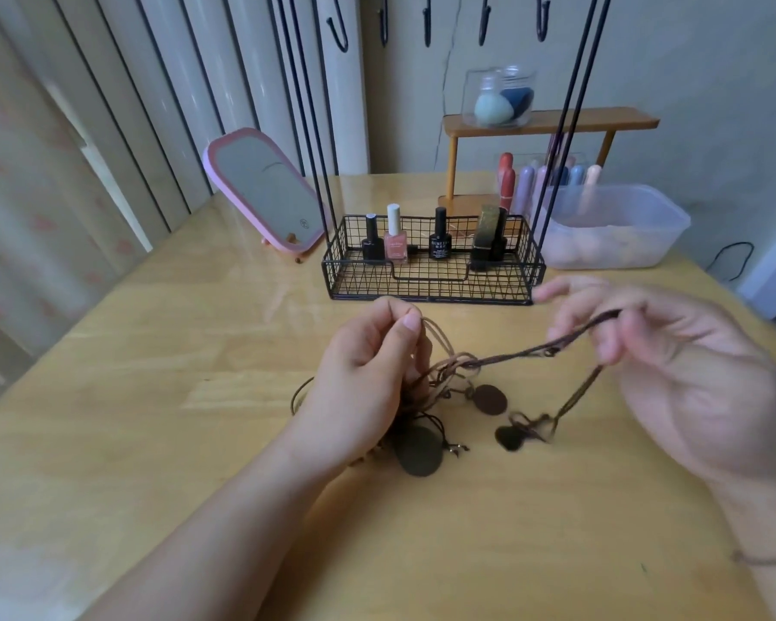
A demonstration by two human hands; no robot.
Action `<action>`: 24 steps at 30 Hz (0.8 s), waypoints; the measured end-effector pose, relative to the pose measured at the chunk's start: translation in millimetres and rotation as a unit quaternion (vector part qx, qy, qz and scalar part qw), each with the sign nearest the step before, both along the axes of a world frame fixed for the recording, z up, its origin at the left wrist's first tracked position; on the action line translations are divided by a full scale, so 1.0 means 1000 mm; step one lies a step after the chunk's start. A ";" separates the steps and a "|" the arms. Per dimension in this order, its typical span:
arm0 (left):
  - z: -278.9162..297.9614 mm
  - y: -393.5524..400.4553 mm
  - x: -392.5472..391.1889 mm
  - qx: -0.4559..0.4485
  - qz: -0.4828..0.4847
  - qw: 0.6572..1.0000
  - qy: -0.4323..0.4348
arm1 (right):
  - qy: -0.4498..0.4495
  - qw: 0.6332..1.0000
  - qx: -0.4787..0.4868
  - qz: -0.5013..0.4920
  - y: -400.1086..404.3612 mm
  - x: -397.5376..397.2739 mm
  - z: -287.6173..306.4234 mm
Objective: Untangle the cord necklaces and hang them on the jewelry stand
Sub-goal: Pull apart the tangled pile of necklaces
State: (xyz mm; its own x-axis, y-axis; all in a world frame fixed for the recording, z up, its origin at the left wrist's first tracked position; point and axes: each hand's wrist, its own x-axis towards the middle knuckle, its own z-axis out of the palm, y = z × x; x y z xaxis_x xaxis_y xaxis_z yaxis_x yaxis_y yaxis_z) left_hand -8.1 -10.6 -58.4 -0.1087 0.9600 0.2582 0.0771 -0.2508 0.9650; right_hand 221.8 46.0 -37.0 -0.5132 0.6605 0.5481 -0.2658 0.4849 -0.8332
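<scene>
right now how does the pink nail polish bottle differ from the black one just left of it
The pink bottle is see-through with a white cap; the black bottle is dark all over, cap included. The pink one stands taller. Both stand upright, side by side, in the wire basket.

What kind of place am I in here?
Probably a home vanity or dressing table: a pink-framed tabletop mirror, nail polish bottles in the wire basket of a black jewelry stand, and makeup sponges in a clear jar.

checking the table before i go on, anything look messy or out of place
Only the cord necklaces: still a knotted bundle on the table, held between left hand and right hand. The jewelry stand hooks are bare.
</scene>
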 end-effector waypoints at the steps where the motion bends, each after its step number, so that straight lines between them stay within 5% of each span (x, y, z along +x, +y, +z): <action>1: 0.002 -0.001 0.001 -0.001 0.002 1.000 -0.011 | 0.053 0.997 -0.046 0.006 -0.001 -0.001 0.001; 5: 0.006 -0.003 0.004 -0.020 0.019 0.998 -0.049 | 0.160 0.969 -0.188 0.019 -0.004 -0.003 0.009; 9: 0.002 -0.008 0.005 0.065 0.049 0.986 0.144 | 0.140 0.964 -0.224 0.024 -0.008 -0.004 0.011; 14: 0.003 -0.011 0.020 0.115 -0.015 0.932 0.342 | 0.102 0.972 -0.203 0.066 -0.013 -0.010 0.012; 20: 0.003 -0.010 0.026 0.081 -0.065 0.934 0.341 | 0.116 0.966 -0.220 0.069 -0.009 -0.005 0.014; 24: 0.004 -0.008 0.020 0.008 -0.035 0.981 0.190 | 0.064 0.979 -0.116 0.153 -0.009 0.002 0.007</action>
State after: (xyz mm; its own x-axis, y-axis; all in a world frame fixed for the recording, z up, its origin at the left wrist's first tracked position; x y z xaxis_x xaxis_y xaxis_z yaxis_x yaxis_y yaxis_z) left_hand 11.7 -18.7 -54.6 0.0647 0.9570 0.2829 0.4130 -0.2837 0.8654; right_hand 224.2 36.6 -29.5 -0.6436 0.6003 0.4747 -0.4788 0.1680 -0.8617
